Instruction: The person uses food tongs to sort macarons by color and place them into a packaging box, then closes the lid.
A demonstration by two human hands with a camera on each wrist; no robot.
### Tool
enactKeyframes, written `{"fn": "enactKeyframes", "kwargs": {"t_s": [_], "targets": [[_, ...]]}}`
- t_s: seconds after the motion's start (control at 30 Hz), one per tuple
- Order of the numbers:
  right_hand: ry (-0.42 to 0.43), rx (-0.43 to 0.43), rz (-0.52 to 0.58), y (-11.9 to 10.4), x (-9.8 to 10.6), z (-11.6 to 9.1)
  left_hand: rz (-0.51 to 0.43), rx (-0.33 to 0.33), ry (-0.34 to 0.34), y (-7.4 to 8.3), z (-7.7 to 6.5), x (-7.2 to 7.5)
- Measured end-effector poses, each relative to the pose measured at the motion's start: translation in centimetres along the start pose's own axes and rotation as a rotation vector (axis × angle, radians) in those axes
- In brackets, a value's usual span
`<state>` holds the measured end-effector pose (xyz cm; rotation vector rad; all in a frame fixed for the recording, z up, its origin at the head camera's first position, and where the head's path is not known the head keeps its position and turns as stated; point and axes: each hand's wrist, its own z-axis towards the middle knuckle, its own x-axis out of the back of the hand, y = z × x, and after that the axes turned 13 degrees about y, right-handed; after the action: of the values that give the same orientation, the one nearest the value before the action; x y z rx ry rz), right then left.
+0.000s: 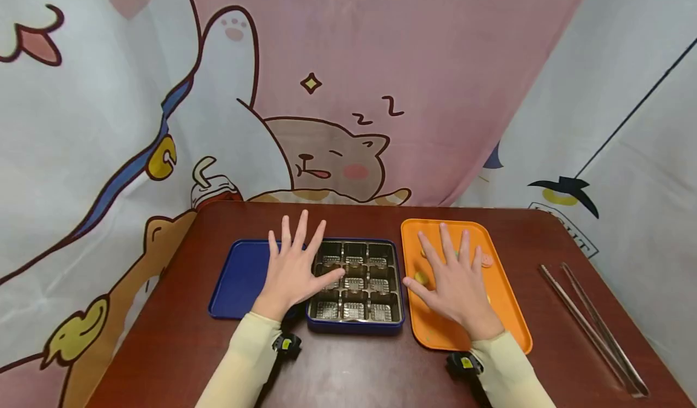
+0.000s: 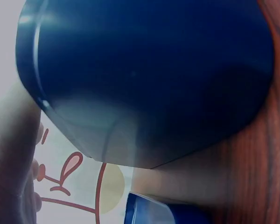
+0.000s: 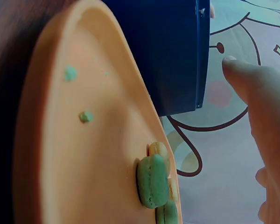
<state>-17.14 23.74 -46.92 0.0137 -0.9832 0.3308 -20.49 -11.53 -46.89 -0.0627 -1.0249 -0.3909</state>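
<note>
My left hand (image 1: 291,278), fingers spread, hovers between a blue lid (image 1: 236,290) and a blue tin (image 1: 356,328), its thumb overlapping the tin's left side in the head view. Inside the tin, a dark glossy insert (image 1: 354,283) is divided into several bare compartments. Over an orange tray (image 1: 509,320) is my right hand (image 1: 457,287), also spread and holding nothing. The tray bears macarons: a pink one (image 1: 487,260) beyond the fingers, a yellowish one (image 1: 422,278) by the thumb, and a green one (image 3: 152,181) in the right wrist view. The hand hides part of the tray.
Metal tongs (image 1: 596,332) lie on the dark red-brown table (image 1: 348,375) to the right of the tray, tips pointing away. Green crumbs (image 3: 86,116) dot the tray. Behind the table hangs a cartoon-printed cloth (image 1: 435,63).
</note>
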Motion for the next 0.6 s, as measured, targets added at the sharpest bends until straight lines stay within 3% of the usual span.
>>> {"fn": "enactKeyframes", "kwargs": {"t_s": [0.17,0.47,0.6], "targets": [[-0.015,0.007,0.003,-0.2,0.0,0.0,-0.031,-0.002,-0.033,-0.1,0.0,0.1],[0.069,0.047,0.026,0.6,0.6,-0.2,-0.206,0.03,-0.104,-0.6,0.0,1.6],[0.071,0.026,0.041,1.4,1.2,-0.6,-0.275,0.047,-0.135,-0.9,-0.1,2.3]]}}
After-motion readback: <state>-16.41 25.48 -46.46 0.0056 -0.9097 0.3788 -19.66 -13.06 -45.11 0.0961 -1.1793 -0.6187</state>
